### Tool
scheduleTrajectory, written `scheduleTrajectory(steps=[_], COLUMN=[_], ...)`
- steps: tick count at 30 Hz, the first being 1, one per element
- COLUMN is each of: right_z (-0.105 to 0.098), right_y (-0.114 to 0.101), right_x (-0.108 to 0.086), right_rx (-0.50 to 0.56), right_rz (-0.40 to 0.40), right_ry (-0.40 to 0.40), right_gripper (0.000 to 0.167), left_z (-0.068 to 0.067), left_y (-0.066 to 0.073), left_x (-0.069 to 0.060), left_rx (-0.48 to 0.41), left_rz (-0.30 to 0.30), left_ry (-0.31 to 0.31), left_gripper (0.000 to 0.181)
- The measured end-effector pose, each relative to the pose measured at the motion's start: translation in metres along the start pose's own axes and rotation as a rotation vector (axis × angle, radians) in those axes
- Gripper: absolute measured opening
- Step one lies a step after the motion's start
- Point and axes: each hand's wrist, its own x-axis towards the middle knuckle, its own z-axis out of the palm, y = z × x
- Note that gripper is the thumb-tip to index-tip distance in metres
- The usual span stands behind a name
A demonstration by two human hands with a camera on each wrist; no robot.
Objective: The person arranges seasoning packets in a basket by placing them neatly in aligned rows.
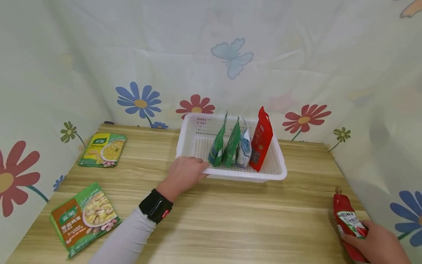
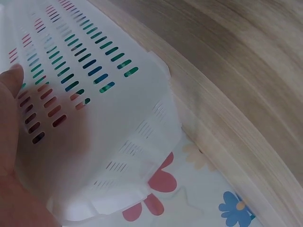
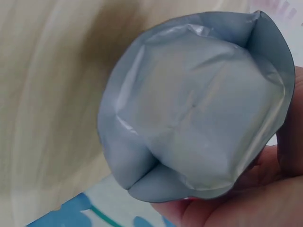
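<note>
My left hand (image 1: 185,173) grips the front left rim of a white plastic basket (image 1: 271,176), thumb on its slotted outer wall (image 2: 99,123) in the left wrist view. Standing in the basket are two green packets (image 1: 217,146), a white and blue packet (image 1: 244,148) and a red packet (image 1: 262,141). At the right edge of the table my right hand (image 1: 382,242) holds a red Heinz ketchup pouch (image 1: 346,216) round its side, with the spout pointing away from me. The right wrist view shows its silver base (image 3: 199,109), fingers partly hidden behind it.
On the left of the wooden table (image 1: 250,220) lie a yellow and green soup packet (image 1: 103,149) and, nearer, a brown and green soup packet (image 1: 84,220). A flower-printed curtain (image 1: 184,73) encloses the back and both sides.
</note>
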Motion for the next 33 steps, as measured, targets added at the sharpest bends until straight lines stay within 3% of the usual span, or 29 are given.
scheduleTrajectory(steps=[4,13,33], right_z=[-0.005,-0.011,-0.036], right_y=[-0.012,-0.048,-0.134], right_x=[-0.007,-0.023,-0.058], right_rx=[0.011,0.023,0.025], right_rz=[-0.021,-0.100,-0.384], right_ry=[0.047,0.144,0.347], right_gripper=[0.107,0.097,0.087], left_z=[-0.001,0.000,-0.005], left_y=[0.000,0.000,-0.002], left_x=[0.001,-0.001,-0.001], left_rx=[-0.013,-0.019,-0.048], left_rz=[-0.002,0.010,0.010], left_ry=[0.001,0.010,-0.030], left_gripper=[0.020,0.022,0.026])
